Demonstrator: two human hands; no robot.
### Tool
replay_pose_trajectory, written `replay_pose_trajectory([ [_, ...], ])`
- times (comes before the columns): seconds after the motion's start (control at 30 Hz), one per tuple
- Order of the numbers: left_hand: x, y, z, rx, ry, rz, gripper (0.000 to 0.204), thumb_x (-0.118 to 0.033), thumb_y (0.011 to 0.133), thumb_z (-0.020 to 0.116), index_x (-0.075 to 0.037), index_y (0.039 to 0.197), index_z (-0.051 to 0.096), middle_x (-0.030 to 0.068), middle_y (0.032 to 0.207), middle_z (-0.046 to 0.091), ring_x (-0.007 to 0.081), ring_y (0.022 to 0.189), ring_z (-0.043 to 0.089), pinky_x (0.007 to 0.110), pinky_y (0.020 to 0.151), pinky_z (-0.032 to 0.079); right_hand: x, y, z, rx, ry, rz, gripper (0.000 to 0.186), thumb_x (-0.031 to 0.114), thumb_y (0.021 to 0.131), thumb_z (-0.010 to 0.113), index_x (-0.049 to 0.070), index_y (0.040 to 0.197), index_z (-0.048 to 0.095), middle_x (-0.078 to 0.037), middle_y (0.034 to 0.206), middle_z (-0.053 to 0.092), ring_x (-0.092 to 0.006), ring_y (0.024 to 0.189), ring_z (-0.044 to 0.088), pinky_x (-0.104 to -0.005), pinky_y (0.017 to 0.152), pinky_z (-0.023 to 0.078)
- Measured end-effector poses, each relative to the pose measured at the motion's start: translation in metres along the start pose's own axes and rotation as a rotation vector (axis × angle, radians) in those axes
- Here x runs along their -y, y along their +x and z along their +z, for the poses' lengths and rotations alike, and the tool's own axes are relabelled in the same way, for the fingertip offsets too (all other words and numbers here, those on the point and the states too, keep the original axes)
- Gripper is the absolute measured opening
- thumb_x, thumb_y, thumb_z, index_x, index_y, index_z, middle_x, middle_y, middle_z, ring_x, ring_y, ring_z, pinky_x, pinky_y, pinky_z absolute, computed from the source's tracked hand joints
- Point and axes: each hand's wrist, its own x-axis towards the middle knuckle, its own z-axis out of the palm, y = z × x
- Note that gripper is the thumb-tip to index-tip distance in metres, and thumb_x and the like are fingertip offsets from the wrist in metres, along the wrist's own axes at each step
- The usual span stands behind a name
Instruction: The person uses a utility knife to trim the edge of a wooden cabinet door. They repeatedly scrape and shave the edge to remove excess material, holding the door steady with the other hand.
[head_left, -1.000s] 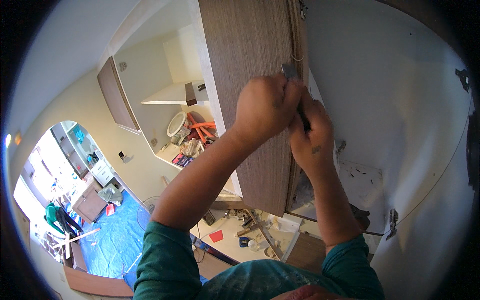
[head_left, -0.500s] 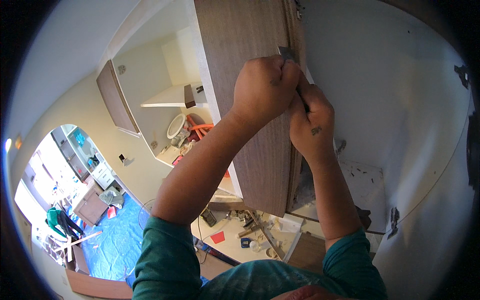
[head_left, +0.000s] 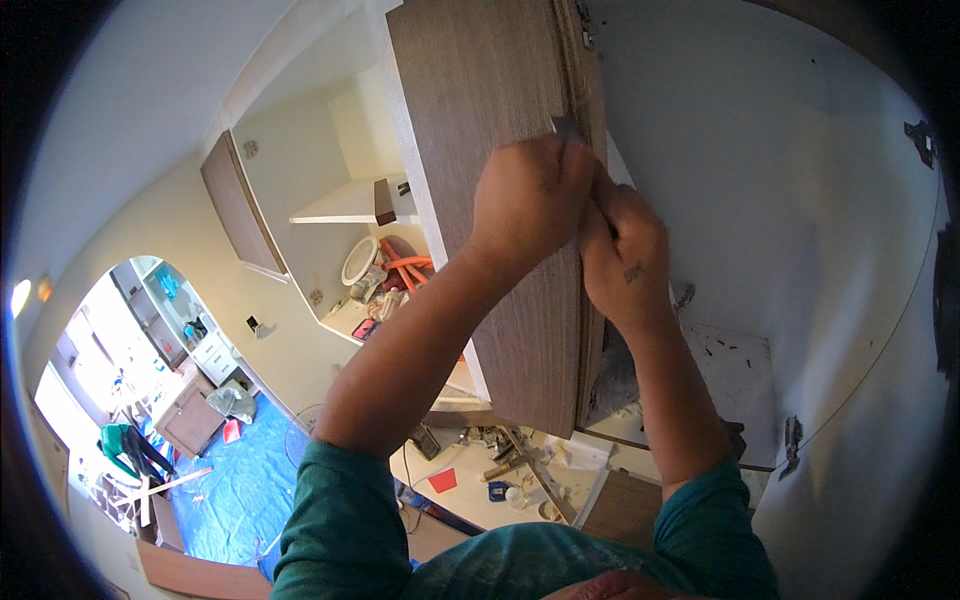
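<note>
Both my hands are raised together at the edge of a wood-grain cabinet door panel (head_left: 490,90). My left hand (head_left: 535,195) is closed round a flat-bladed metal tool (head_left: 567,128), whose short dark blade sticks out above the fist against the panel's edge. Just below and to the right, my right hand (head_left: 628,250) is also closed, its fingers touching the left hand and apparently gripping the same tool's lower part. The handle is hidden inside my hands.
Left of the panel, an open cabinet shelf (head_left: 345,205) has orange pipes (head_left: 405,265) and a white round container (head_left: 361,260) below it. A counter below holds tools and a red piece (head_left: 442,481). Far left, a person (head_left: 125,450) bends near blue floor sheeting (head_left: 240,480).
Both hands and the tool have shifted slightly down along the panel's edge. The whole view has also moved a little, and the hands look blurred.
</note>
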Motion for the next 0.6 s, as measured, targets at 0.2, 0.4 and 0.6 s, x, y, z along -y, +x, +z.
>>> replay_pose_trajectory([
  [0.2, -0.002, -0.012, 0.000, -0.024, -0.114, -0.046, 0.037, -0.027, 0.094, 0.057, 0.005, 0.076, 0.064, 0.0208, 0.061, 0.060, 0.0277, 0.054, 0.062, 0.041, 0.056, 0.049, 0.007, -0.005, -0.004, -0.007, 0.003, -0.027, 0.042, 0.010, 0.094, 0.060, -0.003, 0.134, 0.057, -0.024, 0.089, 0.061, -0.0363, 0.082, 0.066, -0.0438, 0.070, 0.052],
  [0.4, -0.005, 0.011, -0.007, -0.045, -0.121, -0.049, 0.036, -0.025, 0.094, 0.058, 0.005, 0.077, 0.064, 0.0205, 0.061, 0.061, 0.0237, 0.055, 0.062, 0.039, 0.056, 0.049, 0.022, 0.021, -0.012, 0.078, 0.013, 0.098, 0.040, 0.009, 0.094, 0.060, -0.003, 0.132, 0.057, -0.025, 0.094, 0.063, -0.0371, 0.087, 0.068, -0.0439, 0.076, 0.054],
  [0.6, -0.009, -0.010, -0.006, -0.023, -0.099, -0.059, 0.028, -0.023, 0.090, 0.056, -0.002, 0.077, 0.070, 0.0238, 0.074, 0.066, 0.0408, 0.068, 0.068, 0.046, 0.063, 0.054, 0.009, -0.003, -0.004, -0.026, 0.028, -0.039, 0.038, 0.012, 0.094, 0.061, -0.003, 0.130, 0.059, -0.023, 0.088, 0.064, -0.0349, 0.081, 0.067, -0.0422, 0.071, 0.052],
])
